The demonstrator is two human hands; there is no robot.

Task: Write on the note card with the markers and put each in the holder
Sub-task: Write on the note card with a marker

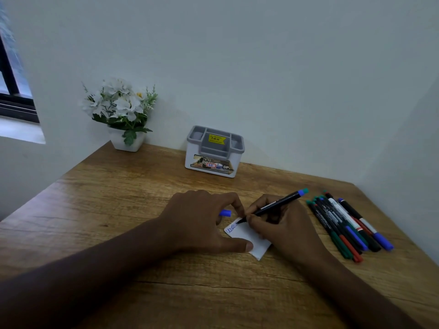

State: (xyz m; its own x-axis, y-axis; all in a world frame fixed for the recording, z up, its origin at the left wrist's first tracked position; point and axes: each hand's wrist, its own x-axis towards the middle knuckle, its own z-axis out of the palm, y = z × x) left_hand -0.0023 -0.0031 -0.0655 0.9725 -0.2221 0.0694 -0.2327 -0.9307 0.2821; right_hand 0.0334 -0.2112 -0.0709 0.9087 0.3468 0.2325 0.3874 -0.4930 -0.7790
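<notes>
A small white note card [247, 236] lies on the wooden desk [118, 210], with blue scribble along its far edge. My right hand [282, 229] grips a black marker [275, 205] with a blue end, its tip touching the card. My left hand [202, 222] presses the card down with thumb and fingers and holds the blue cap [225, 213] under its fingers. The grey and white holder [213, 151] stands at the back by the wall, with nothing visible in its compartments.
Several capped markers [346, 226] in blue, green, red and black lie in a bunch to the right of the card. A white pot of white flowers [123, 115] stands at the back left corner. Walls close off the back and right.
</notes>
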